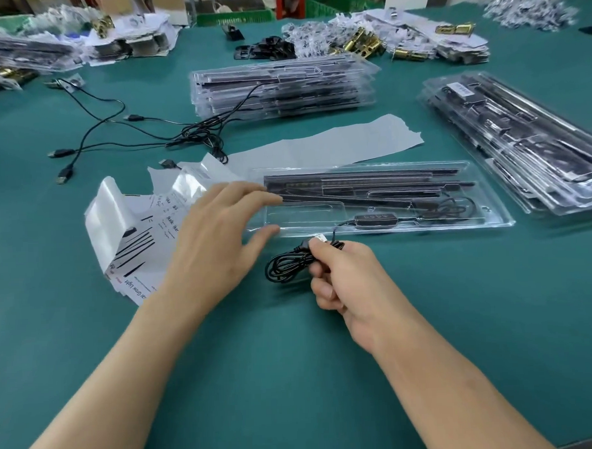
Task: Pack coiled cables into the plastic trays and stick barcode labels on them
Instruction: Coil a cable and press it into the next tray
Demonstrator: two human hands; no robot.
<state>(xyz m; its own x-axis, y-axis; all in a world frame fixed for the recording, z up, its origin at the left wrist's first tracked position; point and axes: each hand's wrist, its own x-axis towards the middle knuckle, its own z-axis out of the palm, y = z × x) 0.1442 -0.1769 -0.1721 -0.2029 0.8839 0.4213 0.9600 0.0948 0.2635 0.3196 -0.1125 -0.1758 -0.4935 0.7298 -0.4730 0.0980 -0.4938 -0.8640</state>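
Note:
A clear plastic tray (382, 228) lies across the green table in front of me, with black light bars in its far slots and a black controller on a thin cable in its near slot. My right hand (346, 276) is shut on a black coiled cable (284, 266), held just in front of the tray's near edge. My left hand (221, 237) is open, its fingers spread at the tray's left end, fingertips touching the rim. A white label sheet (322, 146) lies just beyond the tray.
Printed paper inserts (134, 236) lie under my left wrist. Loose black USB cables (123, 129) sprawl at the left. Stacks of trays stand at the back centre (283, 87) and at the right (520, 142). Brass parts and packaging clutter the far edge.

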